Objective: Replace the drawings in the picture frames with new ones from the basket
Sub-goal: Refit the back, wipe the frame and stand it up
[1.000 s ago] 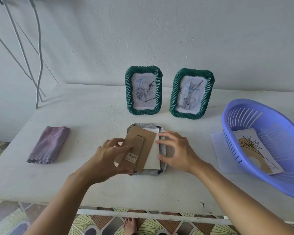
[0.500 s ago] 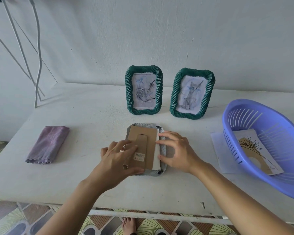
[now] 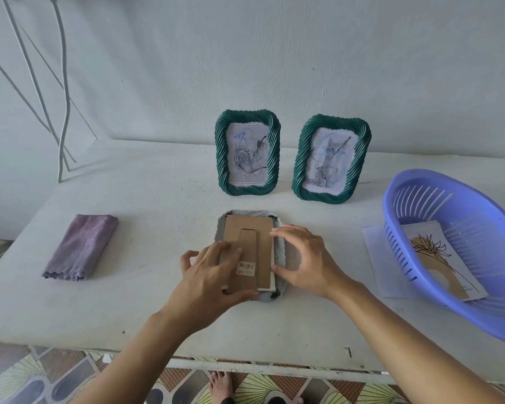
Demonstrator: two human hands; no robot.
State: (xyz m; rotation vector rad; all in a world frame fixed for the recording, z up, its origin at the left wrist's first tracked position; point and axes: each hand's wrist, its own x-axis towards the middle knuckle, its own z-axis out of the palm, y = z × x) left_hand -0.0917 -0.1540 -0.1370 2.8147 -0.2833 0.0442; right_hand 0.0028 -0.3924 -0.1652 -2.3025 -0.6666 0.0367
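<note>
A grey picture frame [image 3: 279, 252] lies face down at the table's middle. A brown cardboard backing [image 3: 251, 237] with a stand flap rests squarely on its back, a white sheet edge showing at its right side. My left hand [image 3: 210, 275] lies on the backing's lower left, fingers over it and thumb under its bottom edge. My right hand [image 3: 303, 258] touches the frame's right side with spread fingers. Two green frames stand behind: one [image 3: 247, 153] with a rose drawing, one [image 3: 331, 158] with a cat drawing. A purple basket [image 3: 461, 243] at right contains a plant drawing [image 3: 440, 258].
A folded purple cloth [image 3: 80, 247] lies at the left of the white table [image 3: 146, 199]. A white sheet [image 3: 376, 258] sticks out from under the basket. Cables [image 3: 62, 83] hang against the wall at far left. The table's front edge is close to me.
The cardboard backing, tilted a second ago, has been turned straight and slid onto the frame's back. My left hand moved right with it; my right hand opened its fingers.
</note>
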